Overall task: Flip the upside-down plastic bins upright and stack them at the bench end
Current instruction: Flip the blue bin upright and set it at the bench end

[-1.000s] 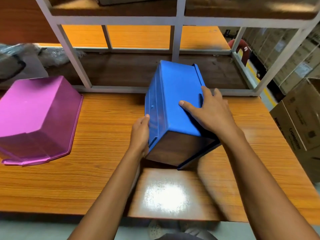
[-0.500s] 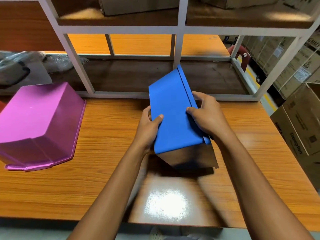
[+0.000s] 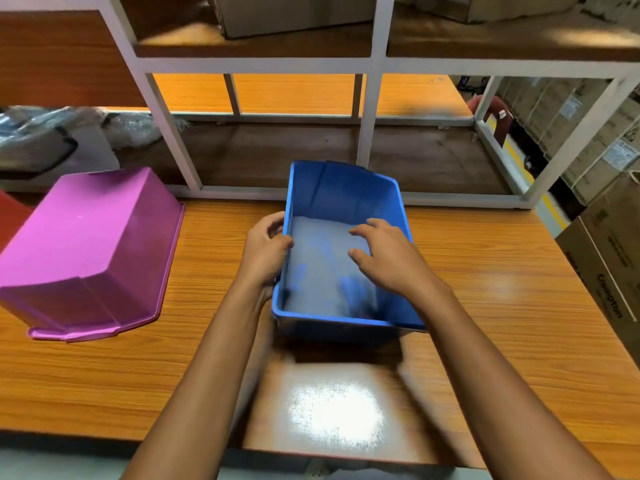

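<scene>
The blue bin (image 3: 325,271) sits open side up at the middle of the wooden bench (image 3: 502,306), its near end blurred by motion. My left hand (image 3: 265,251) grips its left wall, thumb over the rim. My right hand (image 3: 388,261) lies over the right rim, with its fingers and thumb spread loosely above the bin's floor, closed on nothing. A pink bin (image 3: 90,251) lies upside down on the bench at the left, apart from both hands.
A white metal shelf frame (image 3: 370,133) stands along the bench's far edge. A red object (image 3: 10,216) shows at the far left behind the pink bin. Plastic-wrapped items (image 3: 41,140) lie at the back left. Cardboard boxes (image 3: 609,258) stand off the right end.
The blue bin has turned from tilted on its side to open side up. My right hand has shifted from its outer face to over the right rim.
</scene>
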A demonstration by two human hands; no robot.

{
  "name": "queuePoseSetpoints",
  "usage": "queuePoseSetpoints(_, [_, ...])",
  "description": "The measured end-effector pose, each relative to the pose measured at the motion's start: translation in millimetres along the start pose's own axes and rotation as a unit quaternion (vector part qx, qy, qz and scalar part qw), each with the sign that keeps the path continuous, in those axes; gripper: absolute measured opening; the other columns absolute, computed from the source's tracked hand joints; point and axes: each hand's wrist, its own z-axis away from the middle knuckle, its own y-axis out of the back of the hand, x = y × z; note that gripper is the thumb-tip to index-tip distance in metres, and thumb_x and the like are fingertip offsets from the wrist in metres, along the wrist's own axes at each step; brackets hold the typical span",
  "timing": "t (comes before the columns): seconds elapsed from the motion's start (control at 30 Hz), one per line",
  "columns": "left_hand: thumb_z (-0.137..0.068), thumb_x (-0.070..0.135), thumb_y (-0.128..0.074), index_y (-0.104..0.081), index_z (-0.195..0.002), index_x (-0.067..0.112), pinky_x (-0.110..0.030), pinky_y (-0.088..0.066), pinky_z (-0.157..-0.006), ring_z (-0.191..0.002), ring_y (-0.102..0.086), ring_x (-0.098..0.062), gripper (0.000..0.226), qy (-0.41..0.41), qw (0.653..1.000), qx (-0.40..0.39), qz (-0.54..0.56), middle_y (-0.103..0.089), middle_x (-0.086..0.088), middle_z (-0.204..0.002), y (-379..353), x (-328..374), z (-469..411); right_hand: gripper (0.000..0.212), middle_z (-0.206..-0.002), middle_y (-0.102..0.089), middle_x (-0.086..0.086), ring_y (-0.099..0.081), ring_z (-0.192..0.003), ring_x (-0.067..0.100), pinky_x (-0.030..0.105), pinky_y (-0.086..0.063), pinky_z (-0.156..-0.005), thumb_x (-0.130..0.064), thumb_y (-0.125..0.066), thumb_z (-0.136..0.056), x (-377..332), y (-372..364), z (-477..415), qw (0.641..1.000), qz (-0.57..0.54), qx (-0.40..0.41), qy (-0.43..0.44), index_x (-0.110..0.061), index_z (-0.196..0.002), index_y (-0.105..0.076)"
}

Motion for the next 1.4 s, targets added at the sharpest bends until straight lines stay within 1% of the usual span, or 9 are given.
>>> queuePoseSetpoints(0.1, [-0.087, -0.010, -0.047, -0.061, -0.128, 0.011, -0.035, -0.058, -0.078, -0.105, -0.065, -0.023, 0.049, 0.052, 0.999, -0.002, 0.010, -0.067, -0.007, -0.121, 12, -21, -3, 0.056, -0.166, 0.007, 0.011, 0.000, -0.151, 0.040, 0.063, -0.022, -0.114, -0.033, -0.050, -0.097, 17, -13, 1, 0.993, 0.052, -0.067, -0.088, -0.026, -0.149, -0.031])
queuePoseSetpoints(0.17, [-0.089, -0.007, -0.047, -0.060, -0.132, 0.014, -0.037, -0.057, -0.081, -0.109, -0.065, -0.024, 0.050, 0.059, 0.998, -0.011, 0.025, -0.066, -0.007, -0.124, 16, -31, -2, 0.071, -0.164, 0.020, 0.010, 0.001, -0.150, 0.046, 0.060, -0.031, -0.111, -0.020, -0.053, -0.094, 23, -21, 5, 0.991, 0.042, -0.068, -0.106, -0.025, -0.154, -0.016])
queuePoseSetpoints(0.3, [-0.095, -0.002, -0.046, -0.059, -0.132, 0.016, -0.018, -0.053, -0.064, -0.092, -0.065, -0.012, 0.043, 0.044, 0.998, -0.020, 0.031, -0.067, 0.001, -0.114, 14, -36, 0, 0.084, -0.159, -0.026, 0.015, -0.052, -0.122, 0.039, 0.049, -0.052, -0.088, -0.005, -0.053, -0.085, 35, -26, 5, 0.990, -0.090, 0.050, -0.095, -0.025, -0.155, -0.012])
queuePoseSetpoints(0.4, [-0.101, 0.012, -0.046, -0.063, -0.123, 0.013, -0.019, -0.053, -0.054, -0.074, -0.069, -0.010, 0.027, 0.086, 0.994, -0.027, 0.066, -0.069, -0.004, -0.101, 10, -41, -2, 0.067, -0.127, -0.061, 0.009, -0.063, -0.102, 0.032, 0.047, -0.055, -0.081, -0.012, -0.057, -0.086, 43, -23, 6, 0.946, -0.270, 0.096, -0.155, -0.024, -0.147, -0.031])
queuePoseSetpoints(0.5, [-0.103, 0.023, -0.046, -0.066, -0.103, 0.013, -0.021, -0.053, -0.050, -0.061, -0.069, -0.010, 0.022, 0.124, 0.985, -0.039, 0.113, -0.071, -0.003, -0.084, 5, -43, 0, 0.053, -0.119, -0.065, 0.007, -0.065, -0.098, 0.026, 0.035, -0.054, -0.068, -0.017, -0.060, -0.091, 47, -21, 10, 0.900, -0.379, 0.095, -0.193, -0.022, -0.141, -0.043])
queuePoseSetpoints(0.77, [-0.105, 0.031, -0.043, -0.068, -0.107, 0.016, -0.024, -0.056, -0.057, -0.071, -0.070, -0.012, 0.029, 0.113, 0.983, -0.076, 0.123, -0.075, 0.003, -0.079, -26, -39, 7, 0.044, -0.110, -0.063, 0.000, -0.063, -0.087, 0.016, 0.027, -0.044, -0.058, -0.016, -0.059, -0.092, 73, -2, 23, 0.889, -0.402, 0.124, -0.180, -0.023, -0.135, -0.050])
queuePoseSetpoints(0.93, [-0.103, 0.038, -0.046, -0.072, -0.101, 0.022, -0.046, -0.051, -0.090, -0.096, -0.064, -0.024, 0.031, 0.095, 0.987, -0.073, 0.107, -0.071, -0.006, -0.100, -58, -22, 11, 0.045, -0.112, -0.067, 0.003, -0.067, -0.093, 0.023, 0.030, -0.050, -0.063, -0.016, -0.061, -0.090, 102, 23, 29, 0.882, -0.411, 0.155, -0.168, -0.022, -0.134, -0.052])
queuePoseSetpoints(1.2, [-0.106, 0.037, -0.039, -0.065, -0.124, 0.021, -0.029, -0.057, -0.062, -0.083, -0.071, -0.014, 0.035, 0.082, 0.981, -0.113, 0.135, -0.075, 0.000, -0.096, -146, -2, 32, 0.041, -0.110, -0.070, 0.000, -0.070, -0.094, 0.023, 0.039, -0.059, -0.076, -0.015, -0.061, -0.089, 180, 69, 48, 0.882, -0.407, 0.184, -0.151, -0.023, -0.129, -0.056])
queuePoseSetpoints(1.4, [-0.103, 0.044, -0.043, -0.068, -0.118, 0.012, -0.035, -0.061, -0.066, -0.081, -0.072, -0.024, 0.042, 0.133, 0.959, -0.126, 0.217, -0.074, -0.010, -0.095, -232, 4, 57, 0.032, -0.105, -0.069, -0.005, -0.070, -0.090, 0.021, 0.039, -0.059, -0.076, -0.014, -0.060, -0.089, 254, 106, 66, 0.889, -0.389, 0.191, -0.147, -0.031, -0.117, -0.058])
